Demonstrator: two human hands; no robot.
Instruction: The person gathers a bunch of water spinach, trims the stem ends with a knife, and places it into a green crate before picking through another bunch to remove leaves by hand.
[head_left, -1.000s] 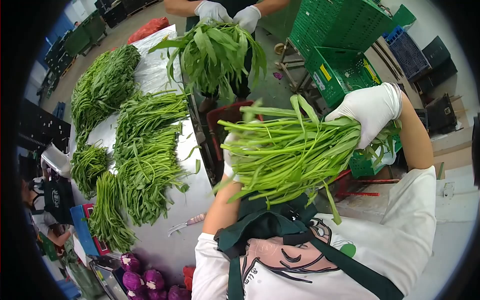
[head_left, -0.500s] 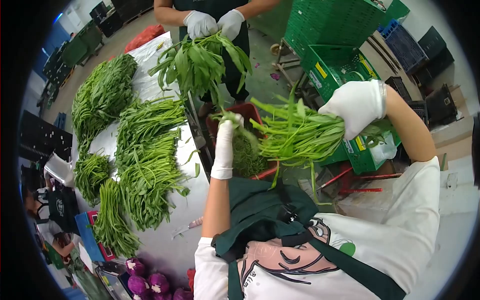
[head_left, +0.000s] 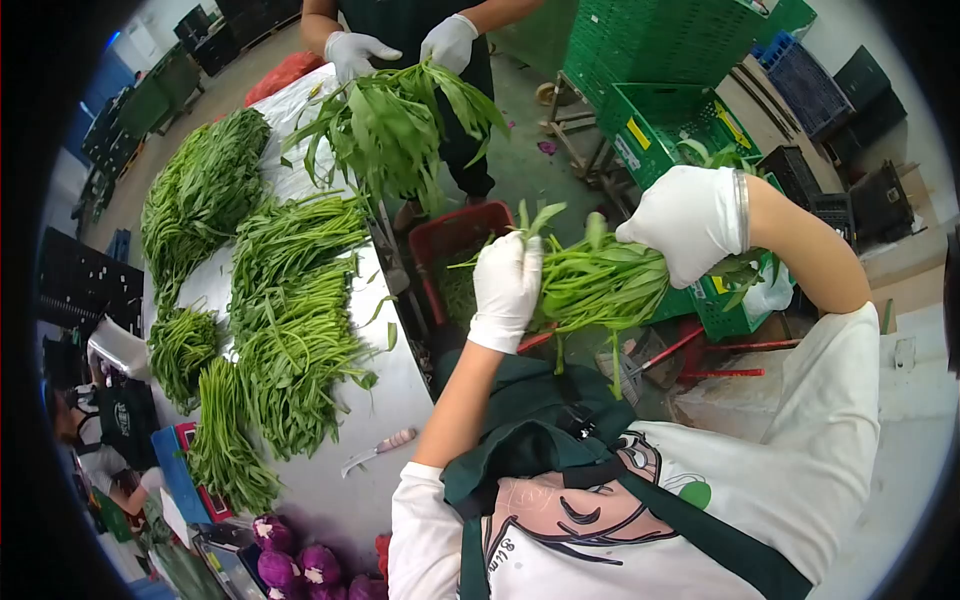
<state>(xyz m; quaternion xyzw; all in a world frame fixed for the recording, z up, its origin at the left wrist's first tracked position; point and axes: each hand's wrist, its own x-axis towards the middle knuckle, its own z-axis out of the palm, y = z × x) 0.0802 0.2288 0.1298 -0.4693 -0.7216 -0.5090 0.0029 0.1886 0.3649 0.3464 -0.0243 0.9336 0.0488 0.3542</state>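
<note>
My right hand (head_left: 690,222), in a white glove, is closed around a bunch of water spinach (head_left: 600,285), its cut stems pointing left. At the stem ends is my gloved left hand (head_left: 507,290), its fingers pinched on a few stems, with a leafy sprig (head_left: 540,217) sticking up above them. Below and behind my left hand stands a red bin (head_left: 428,275) with green trimmings inside. Across from me, another person's gloved hands (head_left: 450,43) are at a second leafy bunch (head_left: 395,130).
The metal table (head_left: 375,395) on my left bears piles of water spinach (head_left: 290,370) and a knife (head_left: 380,450). Purple cabbages (head_left: 278,570) sit at its near end. Green crates (head_left: 650,130) stand ahead on the right. Another person (head_left: 120,430) is at far left.
My left hand has moved right, from over the red bin to the stem ends of the bunch. My right hand has shifted slightly left. The other person's hands have spread apart.
</note>
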